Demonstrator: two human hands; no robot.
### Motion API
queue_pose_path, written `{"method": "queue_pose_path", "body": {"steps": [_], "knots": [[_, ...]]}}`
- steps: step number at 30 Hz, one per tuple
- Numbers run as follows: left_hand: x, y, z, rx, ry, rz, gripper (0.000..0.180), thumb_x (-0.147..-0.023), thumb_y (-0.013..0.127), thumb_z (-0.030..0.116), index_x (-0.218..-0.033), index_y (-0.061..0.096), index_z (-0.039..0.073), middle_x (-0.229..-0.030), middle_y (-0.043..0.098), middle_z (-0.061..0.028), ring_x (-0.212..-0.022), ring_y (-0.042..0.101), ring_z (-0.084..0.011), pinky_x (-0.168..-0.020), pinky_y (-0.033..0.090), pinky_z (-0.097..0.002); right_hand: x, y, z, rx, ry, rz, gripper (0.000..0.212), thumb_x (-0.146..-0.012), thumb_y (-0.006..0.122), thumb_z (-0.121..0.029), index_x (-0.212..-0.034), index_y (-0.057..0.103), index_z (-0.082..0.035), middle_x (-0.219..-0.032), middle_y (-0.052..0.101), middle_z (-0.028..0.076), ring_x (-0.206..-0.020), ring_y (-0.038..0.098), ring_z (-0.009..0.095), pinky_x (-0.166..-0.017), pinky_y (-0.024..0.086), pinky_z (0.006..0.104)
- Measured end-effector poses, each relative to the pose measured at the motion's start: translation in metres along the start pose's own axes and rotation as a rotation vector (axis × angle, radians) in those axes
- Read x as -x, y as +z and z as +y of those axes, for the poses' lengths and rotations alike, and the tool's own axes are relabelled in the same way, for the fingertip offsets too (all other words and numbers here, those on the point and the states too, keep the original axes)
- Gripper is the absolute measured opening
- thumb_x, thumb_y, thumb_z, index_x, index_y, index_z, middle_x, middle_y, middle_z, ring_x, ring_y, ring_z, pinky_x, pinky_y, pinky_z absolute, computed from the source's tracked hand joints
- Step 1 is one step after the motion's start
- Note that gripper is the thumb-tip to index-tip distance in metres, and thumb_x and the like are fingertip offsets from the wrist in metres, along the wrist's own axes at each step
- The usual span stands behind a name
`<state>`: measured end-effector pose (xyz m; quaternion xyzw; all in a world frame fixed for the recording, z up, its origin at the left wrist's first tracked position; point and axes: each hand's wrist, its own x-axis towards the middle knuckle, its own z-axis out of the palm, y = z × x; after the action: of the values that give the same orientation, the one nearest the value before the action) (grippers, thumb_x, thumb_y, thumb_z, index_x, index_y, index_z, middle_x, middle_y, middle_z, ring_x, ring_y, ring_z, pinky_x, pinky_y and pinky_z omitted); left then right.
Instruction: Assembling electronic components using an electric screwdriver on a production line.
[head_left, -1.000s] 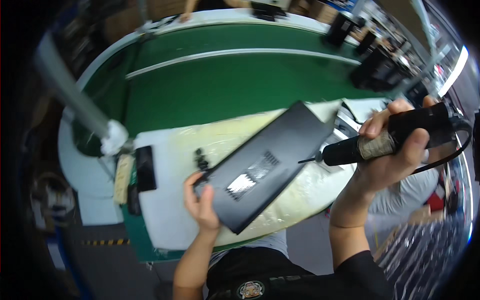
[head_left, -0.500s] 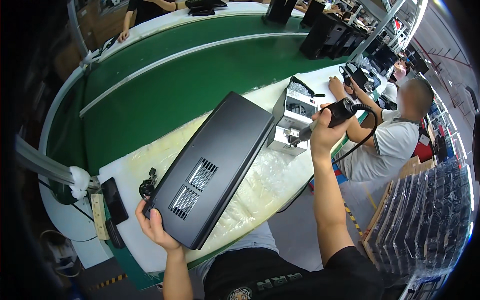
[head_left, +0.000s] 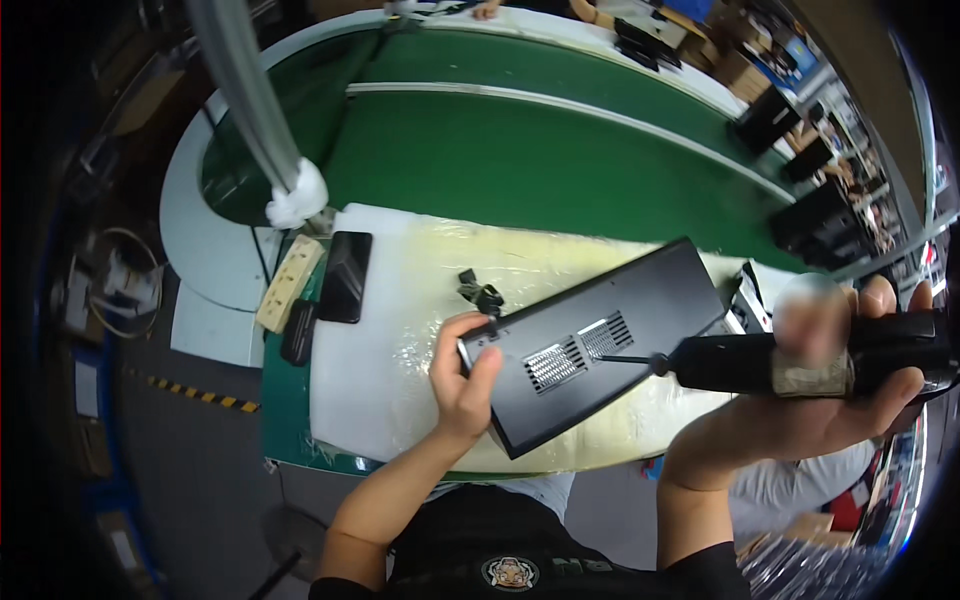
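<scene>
A slim black computer case (head_left: 665, 285) with two slotted vents lies aslant on the padded table. My left hand (head_left: 465, 385) grips its near-left corner, thumb on top and fingers around the edge. Closed around a black electric screwdriver (head_left: 725, 364), my right hand (head_left: 790, 425) is raised over the case's right end. The long thin bit points left and appears above the vents; whether it touches the case I cannot tell. A coiled black cable (head_left: 481, 292) lies beside the case's left end. Behind the screwdriver, an open box (head_left: 745, 312) is mostly hidden.
A black phone (head_left: 346, 277), a pale power strip (head_left: 290, 284) and a small dark object (head_left: 299, 332) lie on the left. A metal post (head_left: 245, 100) rises there. Beyond the table runs a green conveyor belt (head_left: 540, 150). A seated co-worker's pale clothing (head_left: 805, 480) shows at right.
The view has swung left. My right hand has brought the screwdriver from beside the open box to over the case, its bit now pointing left. My left hand still grips the case's corner.
</scene>
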<state>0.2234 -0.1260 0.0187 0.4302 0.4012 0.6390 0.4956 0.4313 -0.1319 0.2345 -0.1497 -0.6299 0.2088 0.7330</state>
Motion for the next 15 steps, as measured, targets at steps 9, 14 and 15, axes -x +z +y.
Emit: {"method": "queue_pose_path", "body": {"steps": [9,14,15], "knots": [[-0.003,-0.002,-0.003,0.029,0.089,-0.006,0.031,-0.086,0.063,0.006,-0.114,0.056,-0.006,-0.114,0.058,-0.0159,-0.104,0.058,-0.0211,-0.094,0.045,-0.0305,0.003,0.116,0.059,0.26,0.13,-0.014,0.084,-0.099,0.042,-0.061,-0.148,0.014,0.001,-0.097,0.056,0.015,-0.052,0.055,0.015,-0.047,0.051,0.0294],[-0.005,0.0,-0.004,0.031,0.15,-0.009,0.03,-0.085,0.063,0.004,-0.113,0.057,-0.004,-0.112,0.059,-0.015,-0.103,0.059,-0.0214,-0.093,0.046,-0.0306,0.0,0.122,0.059,0.2,0.173,-0.031,0.086,-0.098,0.043,-0.063,-0.149,0.013,0.0,-0.095,0.056,0.014,-0.051,0.055,0.015,-0.047,0.052,0.0293],[-0.005,0.002,-0.005,0.048,0.143,-0.01,0.03,-0.085,0.063,0.004,-0.113,0.057,-0.004,-0.111,0.059,-0.0149,-0.102,0.06,-0.0215,-0.092,0.046,-0.0308,-0.001,0.121,0.059,0.159,0.189,-0.023,0.087,-0.098,0.044,-0.063,-0.149,0.013,-0.001,-0.095,0.056,0.013,-0.051,0.055,0.015,-0.047,0.052,0.0292]]}}
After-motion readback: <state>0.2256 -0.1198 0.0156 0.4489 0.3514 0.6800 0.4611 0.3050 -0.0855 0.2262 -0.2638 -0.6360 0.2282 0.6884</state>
